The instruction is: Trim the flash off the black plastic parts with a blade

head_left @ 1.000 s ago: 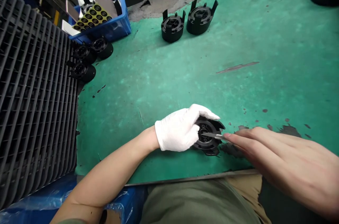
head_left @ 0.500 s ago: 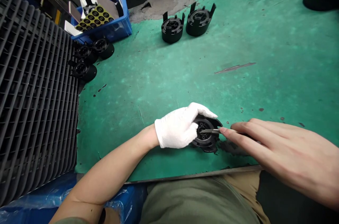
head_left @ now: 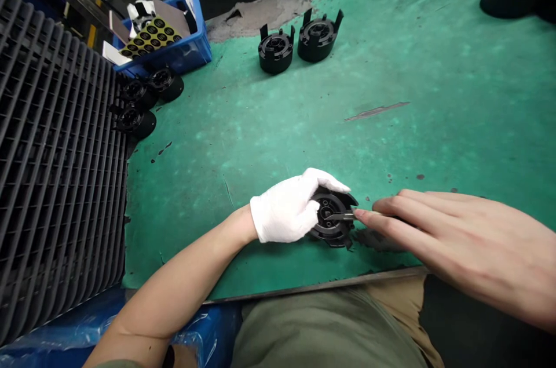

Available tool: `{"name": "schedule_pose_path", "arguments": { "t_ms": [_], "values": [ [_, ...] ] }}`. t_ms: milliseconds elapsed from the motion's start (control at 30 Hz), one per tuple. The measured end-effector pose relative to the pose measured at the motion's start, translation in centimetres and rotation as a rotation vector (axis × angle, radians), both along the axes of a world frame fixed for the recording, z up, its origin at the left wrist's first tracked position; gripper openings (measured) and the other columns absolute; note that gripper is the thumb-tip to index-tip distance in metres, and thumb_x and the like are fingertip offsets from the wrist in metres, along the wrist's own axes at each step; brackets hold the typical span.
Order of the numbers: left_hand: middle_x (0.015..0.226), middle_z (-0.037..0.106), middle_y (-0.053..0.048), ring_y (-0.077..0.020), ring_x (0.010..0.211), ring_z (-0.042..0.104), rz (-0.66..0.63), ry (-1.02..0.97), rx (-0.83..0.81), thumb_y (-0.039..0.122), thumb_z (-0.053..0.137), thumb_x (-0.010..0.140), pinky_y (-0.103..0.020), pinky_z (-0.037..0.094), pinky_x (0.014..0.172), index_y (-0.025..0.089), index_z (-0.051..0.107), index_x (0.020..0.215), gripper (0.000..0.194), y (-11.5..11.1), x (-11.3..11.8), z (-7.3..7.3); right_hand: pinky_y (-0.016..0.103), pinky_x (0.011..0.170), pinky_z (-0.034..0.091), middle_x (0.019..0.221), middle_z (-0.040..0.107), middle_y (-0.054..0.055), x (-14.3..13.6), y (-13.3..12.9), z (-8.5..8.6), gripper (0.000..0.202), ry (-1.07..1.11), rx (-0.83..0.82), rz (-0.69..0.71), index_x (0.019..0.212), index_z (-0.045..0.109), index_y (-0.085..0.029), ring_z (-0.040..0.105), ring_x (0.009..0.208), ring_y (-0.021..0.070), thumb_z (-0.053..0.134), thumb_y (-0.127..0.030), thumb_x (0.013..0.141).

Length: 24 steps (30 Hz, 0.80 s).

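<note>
Head cam: gloved left hand [head_left: 284,210] clamps black part [head_left: 330,220] on surface [head_left: 304,124]; right hand [head_left: 460,246] grip pinching tweezers [head_left: 341,217] at hub. Placing step, needs steady tip.

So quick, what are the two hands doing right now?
Left hand: gloved, closed around the black round part on the green table.
Right hand: bare, pinching thin metal tweezers, tip inside the part.

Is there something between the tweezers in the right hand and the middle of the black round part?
Nothing visible. The right hand holds the tweezers with their tip already over the hub of the black round part, which the gloved left hand grips from the other side.
</note>
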<state>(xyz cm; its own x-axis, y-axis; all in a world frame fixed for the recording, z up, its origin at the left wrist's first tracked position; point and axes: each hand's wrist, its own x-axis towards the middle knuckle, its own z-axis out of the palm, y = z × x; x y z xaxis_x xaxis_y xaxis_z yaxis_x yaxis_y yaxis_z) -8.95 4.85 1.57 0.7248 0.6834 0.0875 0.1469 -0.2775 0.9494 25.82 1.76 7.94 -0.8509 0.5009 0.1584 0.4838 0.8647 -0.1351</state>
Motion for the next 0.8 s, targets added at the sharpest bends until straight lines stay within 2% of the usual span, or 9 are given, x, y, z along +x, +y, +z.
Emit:
{"name": "schedule_pose_path", "arguments": {
  "t_ms": [100,233,300,400,500,600,667,733,800],
  "values": [
    [0.171,0.081,-0.021,-0.0433,0.158,0.084,-0.004,-0.012,0.008,0.023,0.067,0.108,-0.071,0.069,0.139,0.024,0.064,0.169,0.061,0.0,0.0,-0.1,0.046,0.082,0.067,0.125,0.090,0.009,0.3,-0.3,-0.5,0.067,0.028,-0.076,-0.080,0.170,0.079,-0.034,0.086,0.100,0.0316,0.046,-0.008,0.118],
    [0.170,0.080,-0.022,-0.0414,0.156,0.085,-0.003,-0.026,0.041,0.023,0.062,0.113,-0.067,0.070,0.138,0.023,0.061,0.168,0.055,0.0,-0.1,-0.1,0.041,0.075,0.065,0.116,0.088,0.008,-0.2,0.0,-0.1,0.054,0.012,-0.095,0.008,0.156,0.081,-0.029,0.083,0.087,0.0260,0.042,-0.010,0.124],
    [0.169,0.079,-0.022,-0.0403,0.156,0.084,0.009,-0.041,0.077,0.023,0.060,0.115,-0.065,0.071,0.136,0.023,0.060,0.166,0.051,0.0,-0.1,-0.2,0.041,0.075,0.066,0.115,0.088,0.007,-0.1,-0.1,-0.1,0.050,0.057,-0.110,0.002,0.157,0.078,-0.028,0.083,0.086,0.0257,0.042,-0.012,0.126],
    [0.166,0.077,-0.024,-0.0417,0.155,0.081,0.087,-0.049,0.212,0.024,0.064,0.114,-0.067,0.071,0.133,0.023,0.062,0.158,0.044,-0.1,0.0,-0.8,0.039,0.075,0.068,0.121,0.089,0.006,0.7,-0.7,-0.7,0.049,0.132,-0.203,-0.130,0.167,0.071,-0.034,0.087,0.094,0.0273,0.046,-0.018,0.128],
    [0.152,0.080,-0.020,-0.0394,0.146,0.082,0.201,0.003,0.293,0.023,0.068,0.110,-0.066,0.072,0.128,0.024,0.064,0.149,0.040,-0.5,0.4,-1.3,0.041,0.074,0.072,0.122,0.091,0.004,1.4,-1.4,-1.4,0.039,0.178,-0.252,-0.279,0.163,0.071,-0.039,0.090,0.094,0.0308,0.055,-0.028,0.128],
    [0.139,0.087,-0.014,-0.0313,0.131,0.089,0.264,-0.028,0.156,0.026,0.069,0.118,-0.058,0.075,0.124,0.025,0.066,0.151,0.033,-1.1,0.9,-1.3,0.043,0.074,0.074,0.121,0.093,0.005,1.1,-1.9,-1.4,0.032,0.239,-0.208,-0.365,0.156,0.073,-0.036,0.092,0.090,0.0322,0.057,-0.034,0.128],
    [0.136,0.091,-0.013,-0.0281,0.127,0.092,0.307,-0.094,0.022,0.039,0.073,0.127,-0.053,0.076,0.123,0.024,0.067,0.154,0.031,-1.3,1.0,-1.1,0.042,0.073,0.074,0.122,0.094,0.005,0.6,-2.1,-1.3,0.030,0.262,-0.179,-0.380,0.154,0.072,-0.034,0.093,0.089,0.0309,0.056,-0.033,0.129],
    [0.145,0.091,-0.016,-0.0313,0.134,0.093,0.341,-0.145,-0.061,0.060,0.083,0.126,-0.055,0.076,0.127,0.024,0.068,0.158,0.051,-1.2,0.8,-0.9,0.039,0.072,0.073,0.120,0.094,0.004,0.2,-2.0,-1.4,0.027,0.270,-0.161,-0.376,0.154,0.072,-0.033,0.093,0.089,0.0288,0.058,-0.033,0.131],
    [0.160,0.086,-0.021,-0.0409,0.144,0.090,0.307,-0.124,-0.078,0.087,0.103,0.102,-0.064,0.074,0.132,0.024,0.067,0.165,0.096,-0.7,0.3,-0.7,0.038,0.068,0.069,0.115,0.092,0.004,0.1,-1.6,-1.5,0.024,0.275,-0.134,-0.342,0.153,0.073,-0.030,0.091,0.084,0.0263,0.060,-0.035,0.133]
  ]
}}
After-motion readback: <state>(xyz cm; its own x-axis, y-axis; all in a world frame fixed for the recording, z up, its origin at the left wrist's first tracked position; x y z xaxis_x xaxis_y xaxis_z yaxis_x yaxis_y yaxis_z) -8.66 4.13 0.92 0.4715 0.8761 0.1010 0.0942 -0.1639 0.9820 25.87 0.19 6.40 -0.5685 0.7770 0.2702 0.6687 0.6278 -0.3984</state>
